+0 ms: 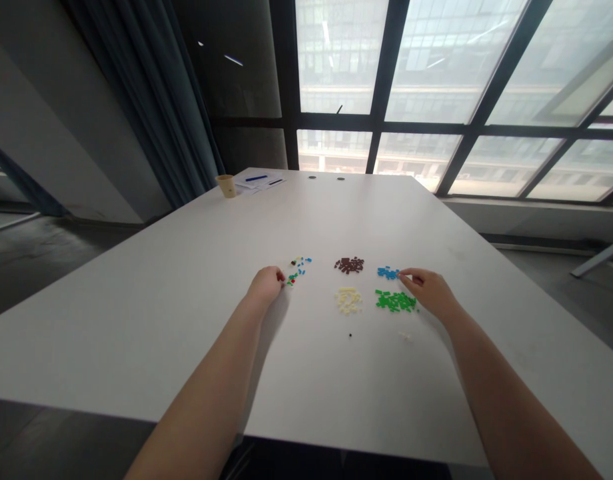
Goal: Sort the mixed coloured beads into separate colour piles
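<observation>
My left hand (267, 284) rests on the table with its fingers curled, beside a small scatter of mixed-colour toy bricks (300, 272). Whatever those fingers may hold is hidden. Over on the right, my right hand (429, 288) has thumb and forefinger pinched together at the edge of a pile of blue bricks (387, 273); anything between the tips is too small to make out. Just below it lies a larger heap of green bricks (395, 301). Dark brown bricks (350, 265) and pale yellow bricks (348, 300) form two more piles between my hands.
A single tiny black piece (350, 335) and a few faint whitish pieces (405, 337) lie nearer to me on the white table (151, 313). Far left stand a paper cup (227, 187) and papers (251, 188) with pens. Windows and a dark curtain (151, 100) lie beyond.
</observation>
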Action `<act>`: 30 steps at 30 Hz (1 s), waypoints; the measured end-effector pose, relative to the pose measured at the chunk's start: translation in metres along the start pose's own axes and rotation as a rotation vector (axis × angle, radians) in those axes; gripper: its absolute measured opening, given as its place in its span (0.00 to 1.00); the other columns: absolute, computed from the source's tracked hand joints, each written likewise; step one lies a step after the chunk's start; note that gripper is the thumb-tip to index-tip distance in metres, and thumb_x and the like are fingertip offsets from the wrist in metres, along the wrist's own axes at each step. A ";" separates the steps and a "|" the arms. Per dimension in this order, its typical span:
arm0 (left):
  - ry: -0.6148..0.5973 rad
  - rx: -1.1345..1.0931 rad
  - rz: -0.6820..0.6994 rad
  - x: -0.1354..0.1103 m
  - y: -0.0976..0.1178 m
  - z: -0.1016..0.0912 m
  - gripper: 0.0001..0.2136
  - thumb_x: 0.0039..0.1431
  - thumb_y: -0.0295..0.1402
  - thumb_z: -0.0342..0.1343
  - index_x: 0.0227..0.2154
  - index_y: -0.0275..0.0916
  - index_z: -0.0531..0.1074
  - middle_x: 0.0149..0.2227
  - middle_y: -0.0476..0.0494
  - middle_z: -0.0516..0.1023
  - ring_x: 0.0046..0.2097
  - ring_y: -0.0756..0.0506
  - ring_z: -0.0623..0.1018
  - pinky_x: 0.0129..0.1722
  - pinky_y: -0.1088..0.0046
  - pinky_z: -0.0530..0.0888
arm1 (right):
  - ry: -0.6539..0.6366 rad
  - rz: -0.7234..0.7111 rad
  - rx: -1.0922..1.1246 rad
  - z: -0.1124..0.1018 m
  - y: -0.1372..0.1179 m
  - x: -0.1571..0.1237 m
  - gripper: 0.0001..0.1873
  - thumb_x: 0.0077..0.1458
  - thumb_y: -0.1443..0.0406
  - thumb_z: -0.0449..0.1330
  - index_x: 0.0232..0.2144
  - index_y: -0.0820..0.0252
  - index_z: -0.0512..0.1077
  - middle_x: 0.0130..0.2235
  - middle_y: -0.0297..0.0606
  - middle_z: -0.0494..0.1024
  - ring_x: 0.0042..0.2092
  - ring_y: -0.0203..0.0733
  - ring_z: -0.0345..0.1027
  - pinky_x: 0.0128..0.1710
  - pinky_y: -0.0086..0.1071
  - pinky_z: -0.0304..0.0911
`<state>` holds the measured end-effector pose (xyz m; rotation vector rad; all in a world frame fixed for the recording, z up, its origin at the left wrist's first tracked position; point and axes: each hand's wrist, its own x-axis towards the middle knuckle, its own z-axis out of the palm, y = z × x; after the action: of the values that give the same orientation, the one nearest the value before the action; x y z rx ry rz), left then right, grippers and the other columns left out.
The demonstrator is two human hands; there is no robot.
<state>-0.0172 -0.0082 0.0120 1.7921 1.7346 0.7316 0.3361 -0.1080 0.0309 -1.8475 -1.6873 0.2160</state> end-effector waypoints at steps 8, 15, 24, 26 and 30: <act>0.029 -0.211 0.042 -0.004 0.018 0.002 0.02 0.39 0.28 0.57 0.20 0.37 0.69 0.24 0.45 0.72 0.31 0.46 0.71 0.34 0.70 0.65 | -0.017 -0.001 -0.001 -0.001 -0.004 0.000 0.22 0.47 0.53 0.51 0.29 0.63 0.76 0.15 0.30 0.60 0.19 0.32 0.51 0.22 0.27 0.48; -0.372 -0.863 0.265 -0.039 0.065 0.018 0.15 0.39 0.35 0.63 0.31 0.38 0.67 0.30 0.45 0.76 0.35 0.48 0.74 0.36 0.72 0.69 | -0.028 -0.026 -0.020 -0.001 -0.010 -0.001 0.23 0.48 0.52 0.50 0.28 0.64 0.76 0.15 0.31 0.60 0.19 0.32 0.52 0.21 0.27 0.49; -0.347 -0.703 0.420 -0.047 0.066 0.028 0.11 0.44 0.36 0.60 0.29 0.37 0.68 0.33 0.44 0.74 0.35 0.49 0.72 0.33 0.75 0.68 | -0.034 -0.031 -0.028 0.000 -0.009 -0.002 0.23 0.48 0.52 0.50 0.28 0.63 0.76 0.16 0.32 0.61 0.20 0.32 0.54 0.22 0.27 0.49; -0.307 -0.658 0.442 -0.047 0.065 0.029 0.09 0.46 0.37 0.59 0.28 0.37 0.69 0.34 0.44 0.73 0.36 0.49 0.72 0.34 0.75 0.68 | -0.040 -0.028 -0.026 0.000 -0.010 -0.002 0.23 0.48 0.52 0.50 0.28 0.63 0.76 0.16 0.32 0.62 0.20 0.32 0.53 0.22 0.27 0.49; -0.290 -0.598 0.443 -0.048 0.067 0.031 0.07 0.46 0.35 0.58 0.27 0.37 0.71 0.32 0.45 0.73 0.35 0.49 0.71 0.34 0.74 0.68 | -0.063 -0.021 -0.020 0.001 -0.010 -0.003 0.22 0.48 0.53 0.50 0.29 0.63 0.76 0.16 0.31 0.62 0.19 0.32 0.52 0.22 0.27 0.49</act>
<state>0.0505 -0.0583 0.0364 1.7405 0.8139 0.9816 0.3266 -0.1101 0.0345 -1.8542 -1.7566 0.2512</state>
